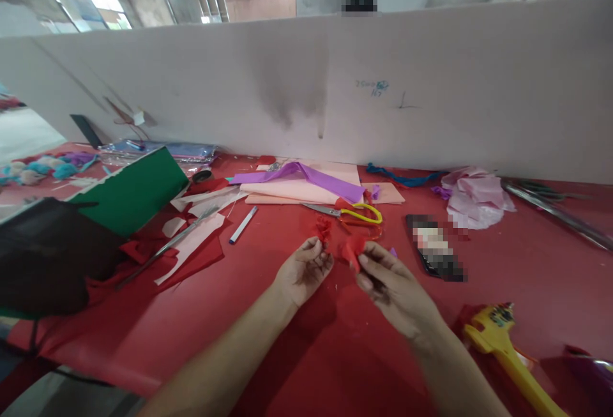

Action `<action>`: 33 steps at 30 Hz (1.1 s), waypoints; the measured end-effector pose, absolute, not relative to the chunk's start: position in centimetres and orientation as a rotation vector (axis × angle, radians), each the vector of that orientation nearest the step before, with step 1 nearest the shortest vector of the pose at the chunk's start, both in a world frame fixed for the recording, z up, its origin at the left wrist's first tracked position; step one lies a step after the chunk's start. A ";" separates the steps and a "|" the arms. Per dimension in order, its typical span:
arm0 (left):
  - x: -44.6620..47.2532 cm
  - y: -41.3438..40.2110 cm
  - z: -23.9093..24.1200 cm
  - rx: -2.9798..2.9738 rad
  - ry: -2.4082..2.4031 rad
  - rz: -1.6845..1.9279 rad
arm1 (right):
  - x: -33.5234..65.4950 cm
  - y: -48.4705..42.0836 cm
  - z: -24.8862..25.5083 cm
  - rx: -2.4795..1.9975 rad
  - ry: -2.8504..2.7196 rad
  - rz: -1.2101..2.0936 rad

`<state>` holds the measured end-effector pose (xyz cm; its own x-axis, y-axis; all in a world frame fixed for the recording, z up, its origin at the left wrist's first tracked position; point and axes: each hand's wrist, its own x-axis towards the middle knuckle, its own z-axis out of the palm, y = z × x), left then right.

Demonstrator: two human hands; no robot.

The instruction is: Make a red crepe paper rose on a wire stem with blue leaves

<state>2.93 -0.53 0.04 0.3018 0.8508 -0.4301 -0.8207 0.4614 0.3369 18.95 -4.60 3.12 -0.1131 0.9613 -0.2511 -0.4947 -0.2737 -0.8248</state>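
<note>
My left hand [304, 270] hovers over the red table [287, 340], fingers curled in a pinch on a small crumpled red paper piece [324, 230]. My right hand [390, 286] is just to its right, fingers closed on another red paper scrap [352, 250]. The two hands are close together, almost touching. Beyond them lie scissors with yellow handles [357, 212], blades pointing left.
A phone [435, 248] lies right of the hands. Pink paper sheets [306, 190] with a purple strip [306, 175] sit behind, a white marker [242, 225] and green sheet [134, 190] to the left, pink tissue [474, 200] and a yellow glue gun [507, 347] to the right. A white partition wall [335, 85] bounds the back.
</note>
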 end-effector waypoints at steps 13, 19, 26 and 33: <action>3.5 -1.4 -0.2 0.225 0.501 1.025 | 17.2 -4.4 1.6 -0.924 -0.691 1.568; 3.2 -1.7 0.6 0.261 0.514 0.998 | 18.1 -4.8 2.1 -0.896 -1.200 1.259; 3.3 -1.9 -0.5 0.366 0.471 0.961 | 17.3 -5.1 2.4 -0.895 -1.357 0.959; 3.9 -2.2 -0.1 0.374 0.509 0.987 | 17.3 -4.9 1.7 -0.964 -1.320 0.817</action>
